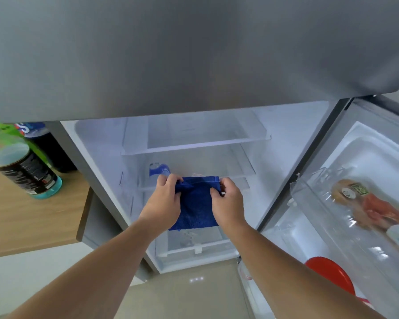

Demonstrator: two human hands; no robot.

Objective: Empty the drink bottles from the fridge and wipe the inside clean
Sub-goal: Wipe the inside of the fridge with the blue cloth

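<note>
A blue cloth (pixel 195 203) hangs before the open fridge (pixel 286 143), pinched at its top corners by the left hand (pixel 165 201) and right hand (pixel 228 203). One bottle (pixel 158 170) remains on a shelf behind; two bottles (pixel 25 166) stand on the counter (pixel 32 217) to the left

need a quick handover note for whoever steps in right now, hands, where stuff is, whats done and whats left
Left hand and right hand: both grip the blue cloth, held in front of the open fridge.
Bottles out: two stand on the wooden counter to the left, a green-topped bottle and a dark cola bottle.
Still inside: one blue-capped bottle on a middle shelf, behind the left hand. The upper shelf looks empty.
The door rack holds packaged food and a red-lidded item; not bottles as far as I can tell.
Left: take out the last bottle, then wipe shelves and walls. The cloth is not touching a surface yet.
</note>
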